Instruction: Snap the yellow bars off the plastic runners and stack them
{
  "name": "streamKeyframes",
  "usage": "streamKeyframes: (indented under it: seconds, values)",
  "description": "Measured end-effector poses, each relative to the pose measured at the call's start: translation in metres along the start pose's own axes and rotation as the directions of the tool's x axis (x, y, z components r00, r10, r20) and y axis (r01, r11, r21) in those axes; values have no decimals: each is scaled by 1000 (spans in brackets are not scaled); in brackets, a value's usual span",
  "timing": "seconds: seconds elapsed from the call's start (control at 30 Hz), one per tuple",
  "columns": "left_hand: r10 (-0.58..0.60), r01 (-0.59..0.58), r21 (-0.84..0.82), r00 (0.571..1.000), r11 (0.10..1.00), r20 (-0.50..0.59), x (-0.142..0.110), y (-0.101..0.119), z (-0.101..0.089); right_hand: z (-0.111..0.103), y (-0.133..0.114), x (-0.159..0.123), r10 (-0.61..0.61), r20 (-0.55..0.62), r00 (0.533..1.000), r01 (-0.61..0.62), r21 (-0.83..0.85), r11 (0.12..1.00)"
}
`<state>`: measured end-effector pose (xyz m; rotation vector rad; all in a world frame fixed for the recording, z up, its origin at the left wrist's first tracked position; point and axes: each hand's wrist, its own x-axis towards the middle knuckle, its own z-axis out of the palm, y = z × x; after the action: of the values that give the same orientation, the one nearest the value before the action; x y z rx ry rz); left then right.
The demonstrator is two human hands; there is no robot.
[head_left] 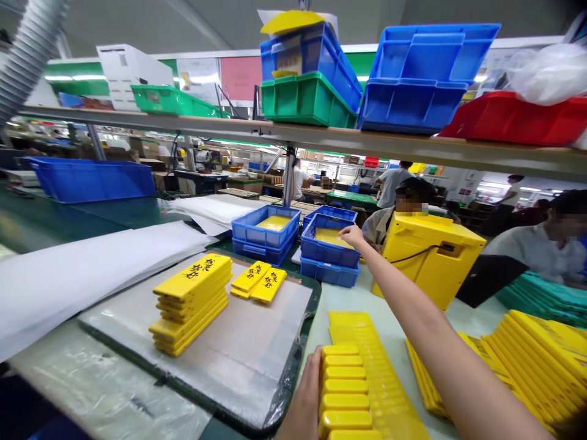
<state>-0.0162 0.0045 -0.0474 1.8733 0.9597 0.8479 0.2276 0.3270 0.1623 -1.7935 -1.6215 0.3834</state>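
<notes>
Factory counter (353,299): yellow plastic bars (345,385) stacked bottom centre.
Left hand (302,397) against stack, fingers hidden, grip unclear; right fingers (349,233) spread, empty, at blue crate (330,253) rim. Bars look light, stiff; take by long edges.

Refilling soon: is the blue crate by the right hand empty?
Not empty: a yellow layer lies in the blue crate, beside the right hand.

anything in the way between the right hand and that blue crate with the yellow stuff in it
Nothing visible stands in the way. The right hand is right at the corner of the blue plastic crate, with no object between them.
</notes>
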Motion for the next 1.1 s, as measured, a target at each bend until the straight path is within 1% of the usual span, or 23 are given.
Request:
streamKeyframes:
  seconds: [0.1,0.2,0.27,0.37,0.43,0.47,0.53,0.57,0.6,0.67,0.7,0.73,0.77,0.8,0.83,0.87,0.9,0.93,0.97,1.0,1.03,1.07,1.1]
  values:
    - [-8,10,-43,998,999,55,-4,10,-8,2,1,-1,-12,11,1000,11,51,999]
    - [17,-14,-56,999,998,49,-5,10,-7,1,1,-4,40,-10,999,-39,85,996]
    - [49,-48,-46,999,998,19,-5,8,-4,-1,-1,-6,64,-54,996,-58,113,992]
    - [55,-55,-19,998,998,-24,-6,9,0,-7,-11,-12,101,-106,989,-79,187,979]
    - [60,-60,-17,998,998,-8,-7,17,-2,-10,-22,-23,109,-83,991,-83,270,959]
    - [67,-67,-21,998,998,8,-7,23,-4,-12,-27,-32,95,-57,994,-72,319,945]
    - [77,-76,-32,997,997,23,-8,34,-8,-15,-33,-60,28,9,1000,-29,430,902]
    - [71,-71,-33,997,997,26,-9,39,-9,-17,-33,-80,-18,48,999,-7,486,874]
    - [62,-62,-34,998,998,28,-9,43,-11,-18,-30,-103,-69,89,994,10,540,842]
    - [51,-50,-37,998,998,25,-8,47,-13,-22,-15,-158,-171,188,967,16,625,781]
    - [56,-55,-41,998,998,24,-7,48,-14,-24,-4,-188,-243,244,939,19,668,744]
    - [67,-66,-45,998,997,23,-6,48,-14,-26,10,-219,-379,310,872,37,731,682]
    - [79,-78,-53,997,996,24,-5,48,-15,-28,24,-250,-457,371,809,25,754,656]
    - [92,-90,-64,995,994,27,-4,48,-15,-29,38,-278,-484,448,752,-32,757,652]
    - [103,-100,-77,994,992,29,-2,49,-15,-29,50,-304,-482,511,712,-101,753,650]
    - [110,-107,-90,994,990,26,-1,50,-14,-29,59,-326,-482,540,690,-142,754,641]
    - [108,-107,-103,994,989,12,0,51,-12,-26,65,-344,-467,562,683,-151,734,662]
    - [99,-99,-108,995,989,-12,0,52,-11,-22,68,-357,-432,573,697,-133,694,708]
    - [81,-86,-105,996,991,-47,1,53,-9,-16,69,-365,-427,548,719,-74,672,737]
    - [61,-69,-91,994,993,-86,2,55,-7,-10,68,-369,-445,517,731,-57,697,715]
    - [47,-56,-73,992,996,-120,2,56,-6,-3,67,-370,-462,484,743,-63,738,672]
    - [36,-45,-58,989,997,-146,3,57,-5,3,67,-369,-473,433,768,-55,779,624]
    - [27,-35,-45,986,998,-164,5,58,-5,9,67,-367,-475,382,793,-25,799,601]
